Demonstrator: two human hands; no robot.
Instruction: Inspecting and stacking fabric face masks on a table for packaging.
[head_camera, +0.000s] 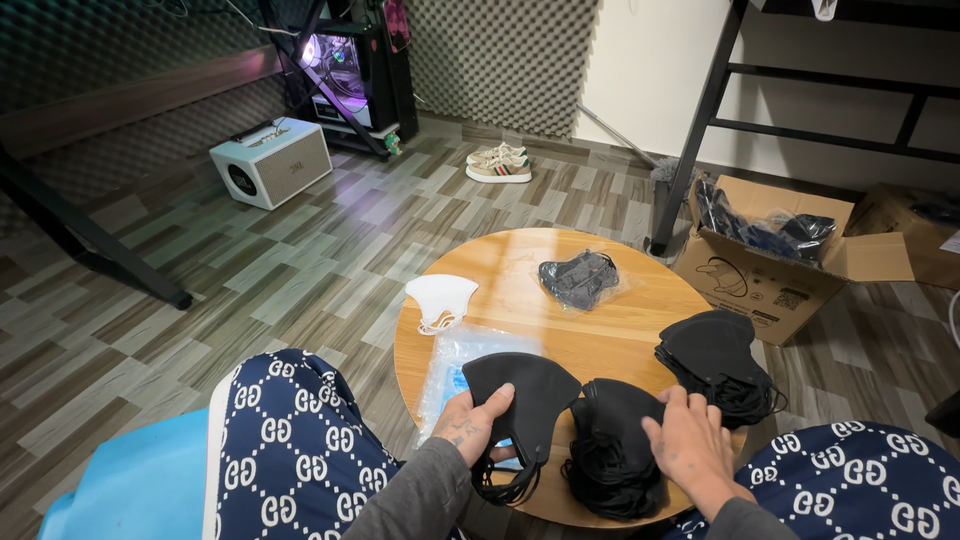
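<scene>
My left hand (470, 425) gripped one black mask (525, 395) over the round table's (600, 335) near edge; my right hand (690, 440) lay flat, fingers open, on the black stack (610, 450). Around them sat another black pile (715, 360), a bagged grey mask (580, 278), a white mask (440, 298), and a cardboard box (770, 275) beyond.

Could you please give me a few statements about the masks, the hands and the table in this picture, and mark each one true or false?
1. The left hand holds a single black mask. True.
2. The right hand rests on a white mask. False: it rests on a stack of black masks.
3. The round wooden table carries a sealed bag of dark masks. True.
4. The cardboard box stands on the table. False: it stands on the floor beside it.
</scene>
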